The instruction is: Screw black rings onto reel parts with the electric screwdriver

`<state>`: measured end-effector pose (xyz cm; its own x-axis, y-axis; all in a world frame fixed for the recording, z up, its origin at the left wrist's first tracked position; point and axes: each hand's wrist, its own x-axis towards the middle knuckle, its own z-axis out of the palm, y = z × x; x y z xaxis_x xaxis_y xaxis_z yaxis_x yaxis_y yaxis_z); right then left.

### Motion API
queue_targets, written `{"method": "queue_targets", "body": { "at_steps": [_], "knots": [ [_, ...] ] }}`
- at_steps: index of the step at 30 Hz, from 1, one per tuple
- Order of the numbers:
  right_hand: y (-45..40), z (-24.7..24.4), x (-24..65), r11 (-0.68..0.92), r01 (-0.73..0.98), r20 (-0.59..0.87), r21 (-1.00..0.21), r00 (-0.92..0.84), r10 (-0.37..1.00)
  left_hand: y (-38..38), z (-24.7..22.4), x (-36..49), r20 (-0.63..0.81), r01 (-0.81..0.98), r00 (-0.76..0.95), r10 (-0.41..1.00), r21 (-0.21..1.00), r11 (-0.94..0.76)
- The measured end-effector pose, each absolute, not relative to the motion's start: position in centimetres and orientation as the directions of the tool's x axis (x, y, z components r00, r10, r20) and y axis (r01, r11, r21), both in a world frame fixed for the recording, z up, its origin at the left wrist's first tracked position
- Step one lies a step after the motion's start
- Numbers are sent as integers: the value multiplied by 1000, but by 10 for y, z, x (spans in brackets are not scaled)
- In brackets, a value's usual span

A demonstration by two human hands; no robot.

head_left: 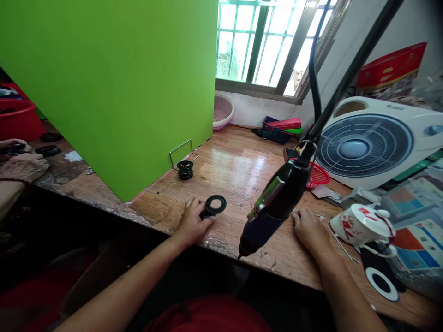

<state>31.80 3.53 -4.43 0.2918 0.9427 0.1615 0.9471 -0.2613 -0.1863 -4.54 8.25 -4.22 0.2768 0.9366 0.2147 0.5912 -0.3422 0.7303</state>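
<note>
Thumb and fingers of the left hand (pixel 192 222) close on one black ringed part (pixel 224 204) over the table (pixel 224 157); gripping its side, opening clear, should steady it. The right hand (pixel 310 231) curls, its hold too hidden to tell. One electric screwdriver (pixel 277 203) hangs between; one black spool (pixel 186 174) stands beside one wire bracket (pixel 180 146).

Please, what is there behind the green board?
Past the right edge of the green board, part of a pink basket shows; past the left, a red tub and another person's hands. The board covers the rest of the basket and anything directly behind.
</note>
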Motion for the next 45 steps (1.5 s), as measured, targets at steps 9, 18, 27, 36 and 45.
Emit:
{"method": "queue_targets", "body": {
  "at_steps": [9,18,27,36,45],
  "knots": [
    [4,-37,182,269,640,176,-719,-206,963,13,-28,-25,187,473,391,901,799,-371],
    [6,-38,166,309,516,228,-799,-215,950,15,-31,-21,215,425,426,879,810,-404],
    [3,-35,169,288,443,181,-849,-268,946,14,-33,-22,226,429,467,855,787,-443],
    [40,17,184,445,117,460,-888,177,870,22,-23,-26,186,227,545,818,906,-357],
    [42,70,151,226,-321,291,-920,-172,941,8,3,-22,-493,-383,272,826,732,563]
  ]
}}
